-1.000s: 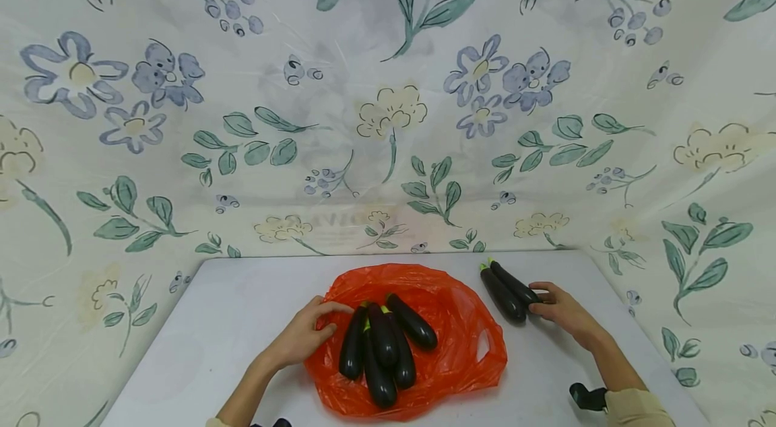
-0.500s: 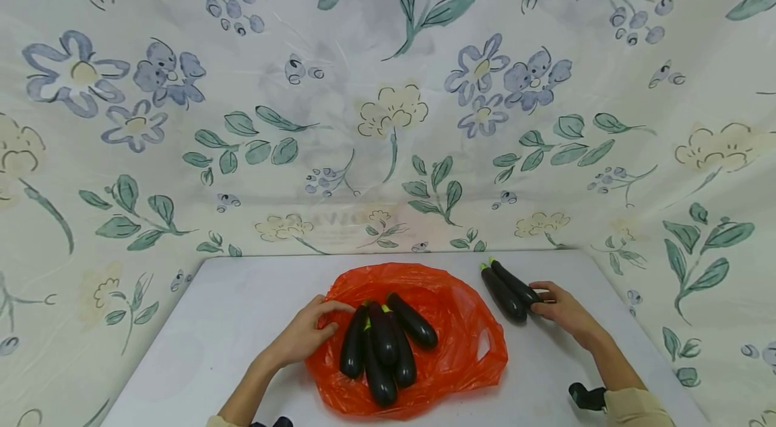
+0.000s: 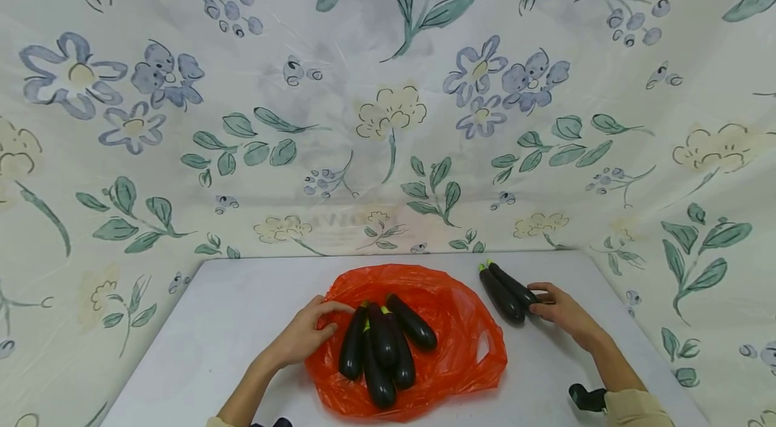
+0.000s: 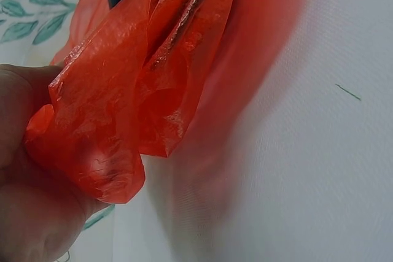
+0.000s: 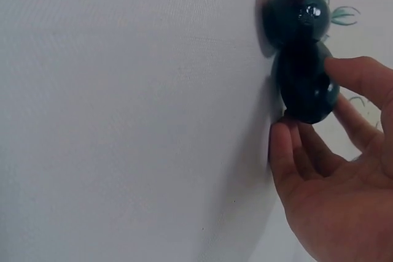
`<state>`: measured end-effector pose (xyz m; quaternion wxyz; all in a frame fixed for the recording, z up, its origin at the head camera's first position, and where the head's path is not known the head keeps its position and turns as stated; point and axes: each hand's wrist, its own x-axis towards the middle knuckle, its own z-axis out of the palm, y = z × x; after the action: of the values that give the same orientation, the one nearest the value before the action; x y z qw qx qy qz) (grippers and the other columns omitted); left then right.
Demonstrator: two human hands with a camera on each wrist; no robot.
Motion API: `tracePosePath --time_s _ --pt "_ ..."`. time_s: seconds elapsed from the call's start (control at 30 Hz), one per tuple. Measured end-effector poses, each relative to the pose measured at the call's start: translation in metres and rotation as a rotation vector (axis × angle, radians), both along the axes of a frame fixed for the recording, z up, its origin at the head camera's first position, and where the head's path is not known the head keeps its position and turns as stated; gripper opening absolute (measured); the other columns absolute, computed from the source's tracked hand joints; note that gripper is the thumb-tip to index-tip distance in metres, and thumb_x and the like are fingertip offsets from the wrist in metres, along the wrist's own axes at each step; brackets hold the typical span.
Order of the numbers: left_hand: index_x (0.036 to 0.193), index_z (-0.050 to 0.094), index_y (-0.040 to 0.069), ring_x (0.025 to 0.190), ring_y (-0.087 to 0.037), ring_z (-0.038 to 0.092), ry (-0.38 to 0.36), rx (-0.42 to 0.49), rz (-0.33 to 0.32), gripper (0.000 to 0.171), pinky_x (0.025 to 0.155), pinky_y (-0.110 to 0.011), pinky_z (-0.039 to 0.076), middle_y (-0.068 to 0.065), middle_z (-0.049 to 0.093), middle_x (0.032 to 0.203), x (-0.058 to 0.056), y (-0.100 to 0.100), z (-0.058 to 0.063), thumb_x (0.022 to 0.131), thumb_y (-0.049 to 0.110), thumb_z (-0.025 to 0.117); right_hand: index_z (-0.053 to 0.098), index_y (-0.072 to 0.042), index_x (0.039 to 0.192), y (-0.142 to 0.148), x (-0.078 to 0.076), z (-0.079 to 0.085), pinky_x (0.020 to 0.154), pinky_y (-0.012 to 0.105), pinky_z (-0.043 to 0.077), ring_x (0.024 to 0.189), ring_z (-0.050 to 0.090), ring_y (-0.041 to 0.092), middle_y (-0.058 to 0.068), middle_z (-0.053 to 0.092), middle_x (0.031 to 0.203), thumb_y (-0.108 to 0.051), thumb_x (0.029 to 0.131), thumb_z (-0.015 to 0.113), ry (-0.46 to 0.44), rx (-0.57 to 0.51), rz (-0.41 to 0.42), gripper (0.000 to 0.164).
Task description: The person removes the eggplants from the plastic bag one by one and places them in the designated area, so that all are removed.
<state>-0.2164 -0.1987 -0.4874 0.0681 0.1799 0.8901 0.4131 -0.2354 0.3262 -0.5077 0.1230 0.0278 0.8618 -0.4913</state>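
Left hand: thumb and fingers pinch edge of red bag. Right hand: thumb and fingertips round blunt end of near eggplant; second eggplant just beyond, touching it. Judged step: grasping; next wants firmer grip.

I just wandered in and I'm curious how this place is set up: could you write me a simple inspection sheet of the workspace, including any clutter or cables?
Surface: white tabletop, in use.
Job's things: five eggplants on a red plastic bag; two more eggplants on the tabletop to its right.
Clutter: one thin green line, thread or mark, cannot tell.
Grippers: bare hands; left hand grips the bag's left edge, right hand grips the outermost eggplant.
Cables: nothing seen.
Surroundings: floral sheeting behind and at both sides.
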Motion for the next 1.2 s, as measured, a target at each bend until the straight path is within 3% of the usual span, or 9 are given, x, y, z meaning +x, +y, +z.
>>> tracePosePath --time_s 0.4,0.9,1.2 --pt "0.121 0.069 0.024 0.11 -0.025 0.051 0.0 0.014 -0.002 0.039 0.099 -0.056 0.05 -0.003 0.055 0.111 0.0014 -0.0026 -0.0012 0.093 -0.001 0.062 0.036 -0.004 0.15 0.0033 -0.0004 -0.0024 0.104 0.052 0.048 0.124 0.053 0.039 0.032 0.039 0.148 -0.029 0.097 0.065 -0.006 -0.033 -0.013 0.066" --pt "0.121 0.069 0.026 0.112 -0.026 0.051 0.003 0.015 0.002 0.04 0.1 -0.058 0.049 -0.002 0.056 0.111 0.0014 -0.0034 -0.0007 0.093 -0.001 0.062 0.035 -0.003 0.149 0.0039 0.0023 0.0007 0.102 0.053 0.049 0.122 0.053 0.041 0.033 0.038 0.147 -0.031 0.098 0.064 0.033 0.002 -0.024 0.066" --pt "0.121 0.069 0.025 0.117 -0.028 0.05 -0.009 0.034 -0.002 0.039 0.102 -0.061 0.046 -0.004 0.056 0.117 0.0017 -0.004 -0.0011 0.093 -0.001 0.062 0.031 -0.003 0.152 0.0048 0.0027 0.0002 0.101 0.05 0.05 0.129 0.045 0.046 0.034 0.035 0.148 -0.03 0.098 0.064 0.043 -0.002 -0.034 0.069"
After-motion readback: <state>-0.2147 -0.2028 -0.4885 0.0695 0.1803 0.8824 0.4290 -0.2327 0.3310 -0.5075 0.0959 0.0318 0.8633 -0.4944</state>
